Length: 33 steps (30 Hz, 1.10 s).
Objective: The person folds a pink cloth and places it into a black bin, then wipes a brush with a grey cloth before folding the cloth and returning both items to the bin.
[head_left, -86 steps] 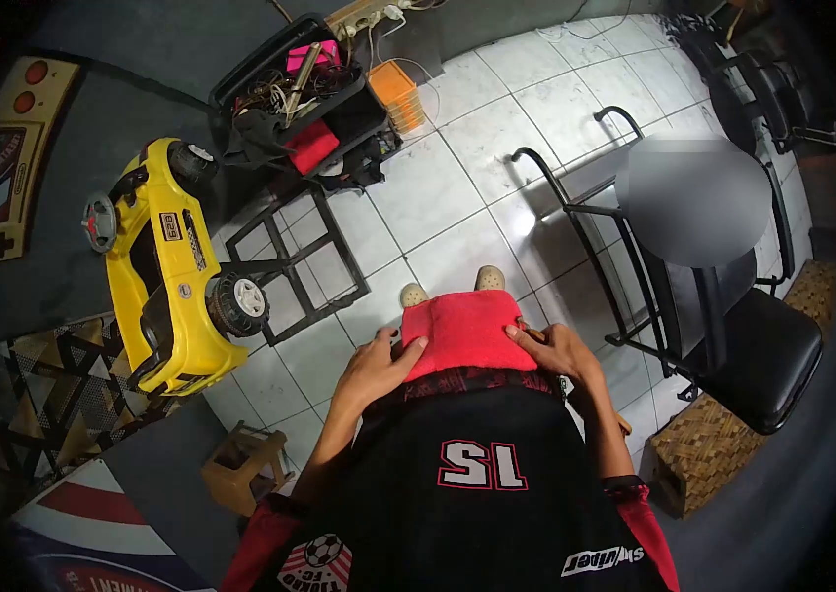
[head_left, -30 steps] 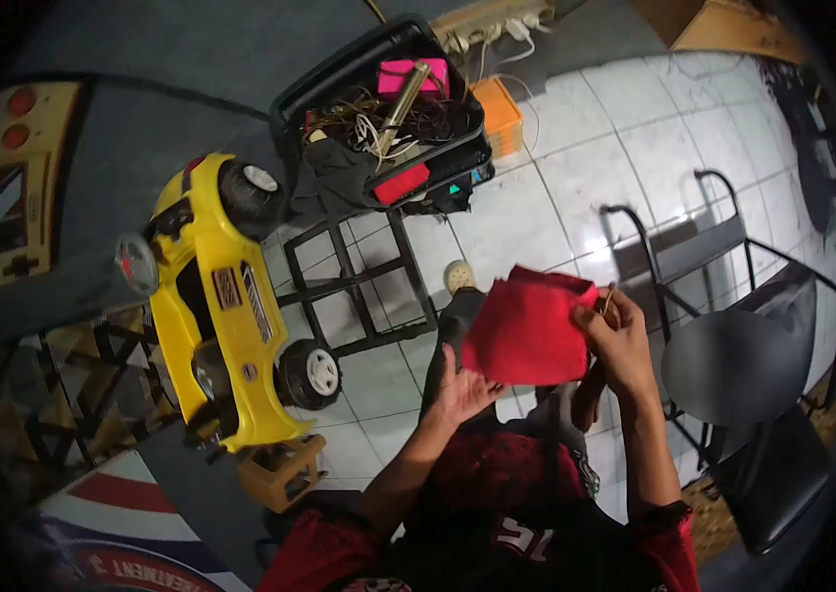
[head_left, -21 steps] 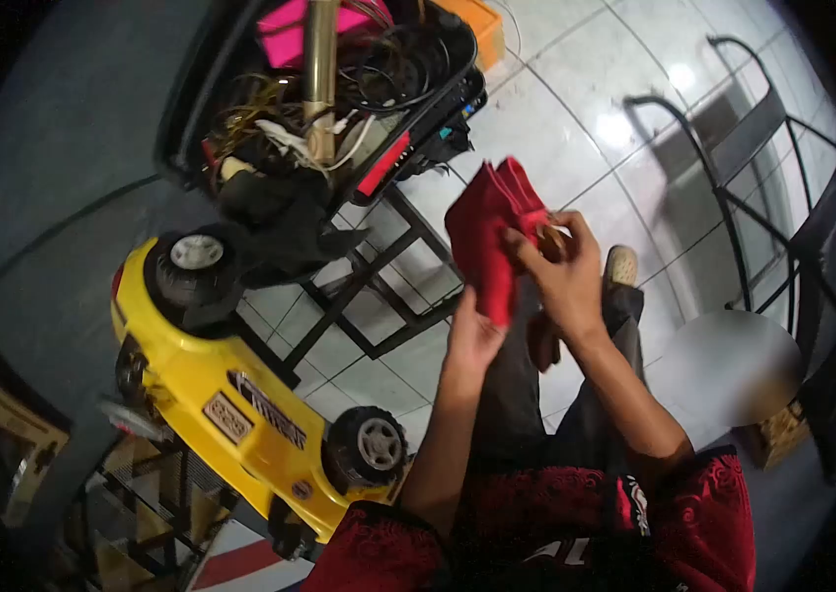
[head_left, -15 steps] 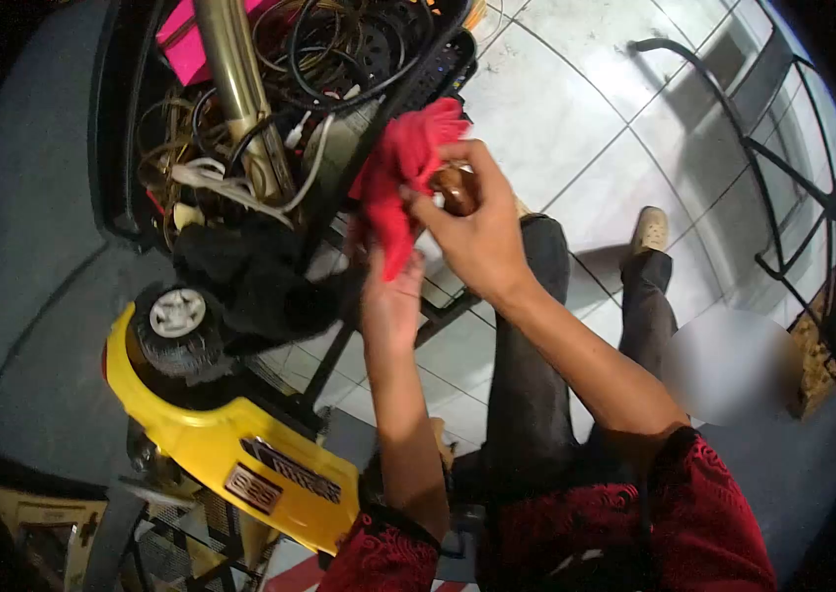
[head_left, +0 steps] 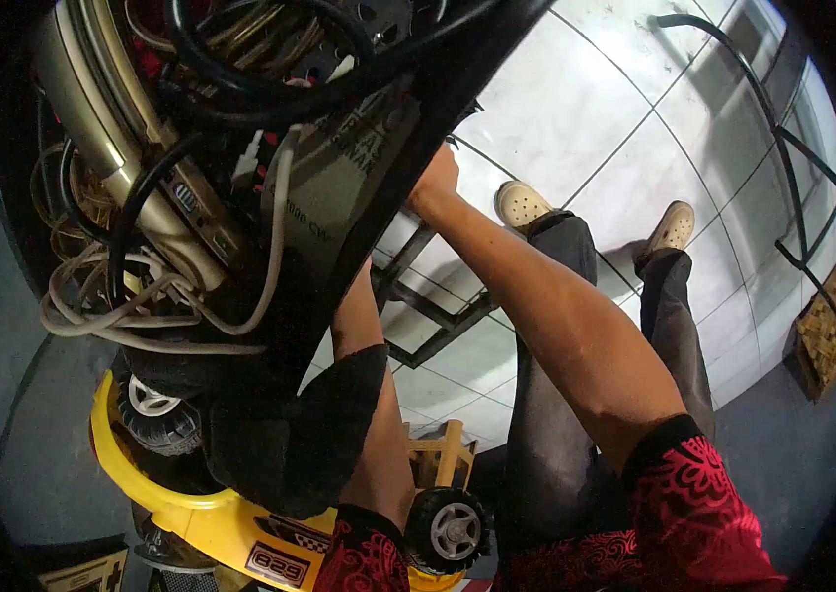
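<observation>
Black bin [head_left: 428, 109] at ten o'clock, its rim slanting down from twelve o'clock towards seven, is holding coiled black cable [head_left: 211, 69], white cord [head_left: 280, 227] and a long metallic device [head_left: 92, 109]. Right hand [head_left: 437, 180], partly visible, is reaching behind the rim near twelve o'clock, while the left hand is staying out of sight beyond a forearm [head_left: 357, 321] at eight o'clock, so neither grip can be told. Black cloth [head_left: 285, 444] is hanging over that forearm, with a yellow toy car [head_left: 176, 508] lying at seven o'clock.
</observation>
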{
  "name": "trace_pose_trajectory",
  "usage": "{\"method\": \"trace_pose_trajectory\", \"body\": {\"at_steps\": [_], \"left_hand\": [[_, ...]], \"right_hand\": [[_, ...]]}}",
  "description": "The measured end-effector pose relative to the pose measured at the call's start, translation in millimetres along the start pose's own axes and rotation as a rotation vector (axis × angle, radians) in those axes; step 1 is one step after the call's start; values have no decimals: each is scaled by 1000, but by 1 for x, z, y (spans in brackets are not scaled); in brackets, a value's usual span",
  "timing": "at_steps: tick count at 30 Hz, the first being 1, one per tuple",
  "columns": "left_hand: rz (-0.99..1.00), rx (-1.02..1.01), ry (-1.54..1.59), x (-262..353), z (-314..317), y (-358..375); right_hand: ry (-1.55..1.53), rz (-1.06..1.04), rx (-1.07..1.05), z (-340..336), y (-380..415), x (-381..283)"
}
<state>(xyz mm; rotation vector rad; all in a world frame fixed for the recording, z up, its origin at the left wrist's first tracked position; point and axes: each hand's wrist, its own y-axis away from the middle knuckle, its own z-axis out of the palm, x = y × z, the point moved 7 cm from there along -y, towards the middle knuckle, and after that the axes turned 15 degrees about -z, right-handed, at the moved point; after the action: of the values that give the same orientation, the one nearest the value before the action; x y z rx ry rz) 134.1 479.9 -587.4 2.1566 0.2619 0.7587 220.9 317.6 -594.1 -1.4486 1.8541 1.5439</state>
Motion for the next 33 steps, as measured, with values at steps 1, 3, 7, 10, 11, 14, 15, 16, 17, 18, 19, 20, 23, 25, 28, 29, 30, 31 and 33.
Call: {"method": "trace_pose_trajectory", "body": {"at_steps": [1,3,7,10,11,14,15,16,17,18,19,20,23,25,28,29,30,31,33], "left_hand": [[23,80,-79,2,0,2],[134,-288,90,2,-14,-42],[626,177,-777,46,-35,21],[510,280,-939,39,-51,22],[512,284,-945,38,-50,7],[300,-238,153,5,-43,-59],[507,-162,-137,-1,-37,-58],[707,-88,-429,-1,-22,-45],[703,-89,-431,2,-20,-45],[614,-64,-622,13,-9,-36],[526,-37,-803,18,1,-35],[521,-35,-808,16,-3,-38],[369,-41,-842,12,-10,-29],[546,163,-1278,25,2,27],[616,54,-1152,-6,12,33],[660,104,-1166,-11,13,45],[661,110,-1156,-15,15,49],[730,174,-1118,-18,15,54],[802,246,-1070,-28,13,60]], "right_hand": [[-55,-49,51,0,-1,-2],[-110,-95,108,6,-4,-4],[-522,-560,136,11,-8,-62],[-570,-731,129,21,-8,-84],[-497,-804,112,27,-8,-88],[-306,-266,165,39,-15,-23],[-307,-260,168,29,-12,-17],[-174,-175,118,17,-8,-5],[-44,-92,60,12,-5,3],[-44,-89,56,13,-4,4],[-44,-140,71,13,-11,2],[-47,-177,82,13,-11,0],[-35,-207,136,3,-6,-5],[2,-178,115,3,-6,2],[48,-155,66,-5,6,3],[61,-153,43,-13,13,3],[63,-164,41,-18,19,9],[41,-262,52,-21,26,16],[8,-372,48,-34,46,34]]}}
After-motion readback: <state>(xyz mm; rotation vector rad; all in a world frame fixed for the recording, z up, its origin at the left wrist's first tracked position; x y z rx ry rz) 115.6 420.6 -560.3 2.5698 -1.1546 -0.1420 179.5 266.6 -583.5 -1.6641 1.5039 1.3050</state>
